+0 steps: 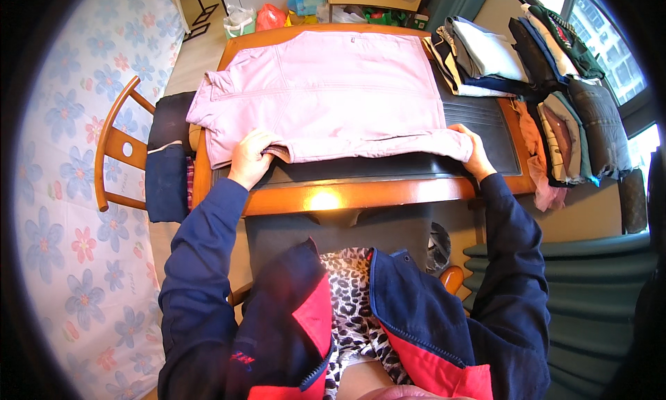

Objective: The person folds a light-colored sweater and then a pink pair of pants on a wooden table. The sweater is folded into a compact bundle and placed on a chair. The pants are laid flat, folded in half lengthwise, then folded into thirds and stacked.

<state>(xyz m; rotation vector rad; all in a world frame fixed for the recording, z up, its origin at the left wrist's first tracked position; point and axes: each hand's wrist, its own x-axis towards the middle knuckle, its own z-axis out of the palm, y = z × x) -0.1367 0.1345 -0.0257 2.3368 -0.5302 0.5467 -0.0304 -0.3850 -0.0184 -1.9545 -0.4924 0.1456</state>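
Observation:
A pink vest (333,88) lies spread across the wooden table (364,193), its collar to the left and its hem to the right. The near side edge is folded inward in a long strip. My left hand (253,158) grips this edge at the armhole, where a darker lining shows. At the hem corner my right hand (472,153) holds the other end of the strip, thumb on top. The fingers of both hands are partly hidden by the cloth.
Stacks of folded clothes (489,49) stand at the table's right end and by the window. A wooden chair (125,148) on the left bears folded dark clothes (167,179). Plastic bags (270,16) sit beyond the far edge. A green curtain (567,280) hangs at the lower right.

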